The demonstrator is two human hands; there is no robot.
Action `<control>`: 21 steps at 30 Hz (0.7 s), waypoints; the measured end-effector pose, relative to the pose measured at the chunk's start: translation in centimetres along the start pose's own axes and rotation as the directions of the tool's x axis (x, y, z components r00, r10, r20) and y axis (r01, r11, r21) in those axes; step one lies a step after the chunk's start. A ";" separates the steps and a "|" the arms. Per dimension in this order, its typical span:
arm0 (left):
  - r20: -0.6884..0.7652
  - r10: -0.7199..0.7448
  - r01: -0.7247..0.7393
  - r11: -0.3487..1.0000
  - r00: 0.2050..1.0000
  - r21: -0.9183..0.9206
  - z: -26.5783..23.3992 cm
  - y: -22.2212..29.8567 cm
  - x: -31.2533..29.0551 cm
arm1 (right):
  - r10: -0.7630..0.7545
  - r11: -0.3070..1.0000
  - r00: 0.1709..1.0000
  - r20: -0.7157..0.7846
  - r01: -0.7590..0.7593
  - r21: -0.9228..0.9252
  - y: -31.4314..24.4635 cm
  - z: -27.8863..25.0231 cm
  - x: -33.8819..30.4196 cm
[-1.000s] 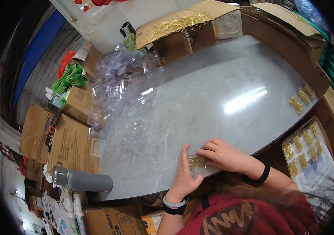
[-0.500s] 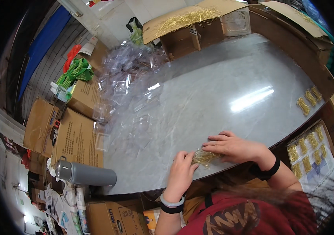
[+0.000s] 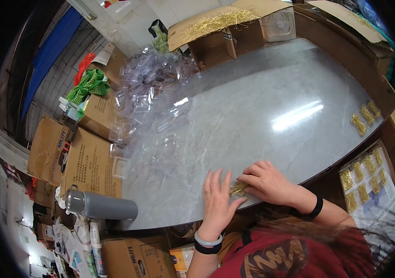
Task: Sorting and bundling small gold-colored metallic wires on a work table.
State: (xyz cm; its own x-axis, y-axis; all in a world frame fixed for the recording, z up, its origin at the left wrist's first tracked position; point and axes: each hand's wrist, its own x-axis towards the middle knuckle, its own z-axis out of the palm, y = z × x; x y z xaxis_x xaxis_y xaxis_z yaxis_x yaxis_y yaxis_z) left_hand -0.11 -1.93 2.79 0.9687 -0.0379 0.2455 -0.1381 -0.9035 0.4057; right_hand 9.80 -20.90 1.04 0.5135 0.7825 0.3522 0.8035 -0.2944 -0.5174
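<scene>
A small bundle of thin gold twist ties lies at the table's near edge, between my two hands. My left hand rests on its left side with the fingers stretched out and apart, the thumb reaching along the near side of the bundle. From the right, my right hand curls its fingers against the gold ties and holds them. Part of the bundle is hidden under the right fingers. Other gold bundles lie in a short row at the table's right edge.
Clear plastic boxes heap up on the table's left side. A grey bottle lies at the near left, beside cartons. Loose gold ties cover a cardboard box at the back. Several bundles sit on a sheet at lower right.
My left fingers have straightened and spread from a curled position. My right hand has shifted slightly left, its fingers now more bent over the bundle, which shows less than before.
</scene>
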 end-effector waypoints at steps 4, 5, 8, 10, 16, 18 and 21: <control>0.040 0.112 -0.105 0.982 0.993 -0.155 2.3 -1.2 0.1 | 0.068 0.972 0.990 -0.123 -0.038 0.234 -0.8 1.1 -1.3; 0.039 0.113 -0.105 0.981 0.993 -0.161 2.6 -1.2 0.1 | 0.095 0.961 0.989 -0.117 -0.060 0.270 -1.0 1.7 -1.5; 0.047 0.115 -0.103 0.973 0.992 -0.209 3.2 -1.1 0.3 | 0.109 0.915 0.988 -0.106 -0.058 0.399 -1.6 2.9 -1.2; 0.038 0.084 -0.071 0.962 0.996 -0.264 3.0 -1.2 0.3 | 0.075 0.879 0.988 -0.132 -0.003 0.478 -1.4 3.1 -0.6; -0.024 0.113 -0.116 0.972 0.993 -0.205 3.0 -1.3 -0.2 | 0.018 0.993 1.000 0.013 -0.020 0.117 0.1 -1.3 -0.7; -0.030 0.081 -0.086 0.963 0.996 -0.257 3.2 -1.4 -0.3 | -0.011 1.000 0.999 -0.040 0.011 0.007 0.6 -0.9 -0.9; -0.042 0.061 -0.070 0.955 0.997 -0.289 3.3 -1.5 -0.4 | -0.003 0.998 0.998 -0.061 0.007 0.060 1.2 -1.0 -0.9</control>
State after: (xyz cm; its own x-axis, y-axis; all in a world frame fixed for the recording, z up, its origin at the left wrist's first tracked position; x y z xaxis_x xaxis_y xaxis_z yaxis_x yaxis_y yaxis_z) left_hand 0.36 -2.01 -0.83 0.9491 -0.0747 0.3061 -0.2595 -0.7363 0.6249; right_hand 10.56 -22.53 0.88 0.5283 0.7484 0.4010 0.7877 -0.2556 -0.5606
